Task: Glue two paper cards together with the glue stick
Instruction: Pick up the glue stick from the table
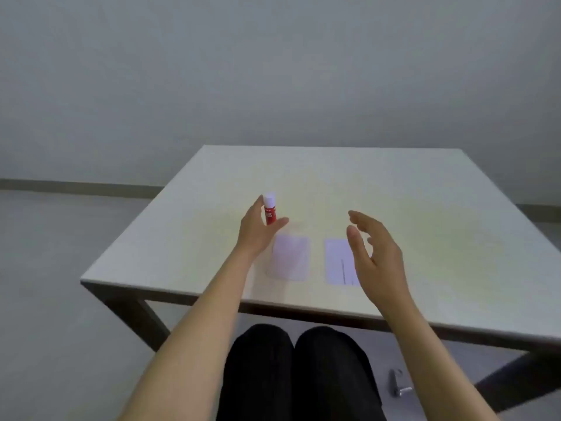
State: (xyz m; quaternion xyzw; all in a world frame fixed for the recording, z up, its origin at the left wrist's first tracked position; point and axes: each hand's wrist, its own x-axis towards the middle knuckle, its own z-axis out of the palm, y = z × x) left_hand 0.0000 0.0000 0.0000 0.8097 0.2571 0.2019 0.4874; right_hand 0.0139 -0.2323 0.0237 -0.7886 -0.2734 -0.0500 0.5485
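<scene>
My left grip loosely pinches the capped glue stick, right grip released above the cards; I could fumble it uncapping.

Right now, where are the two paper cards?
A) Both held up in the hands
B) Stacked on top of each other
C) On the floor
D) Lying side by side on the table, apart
D: the left paper card and the right paper card lie flat on the table with a gap of bare tabletop between them, neither held.
</scene>
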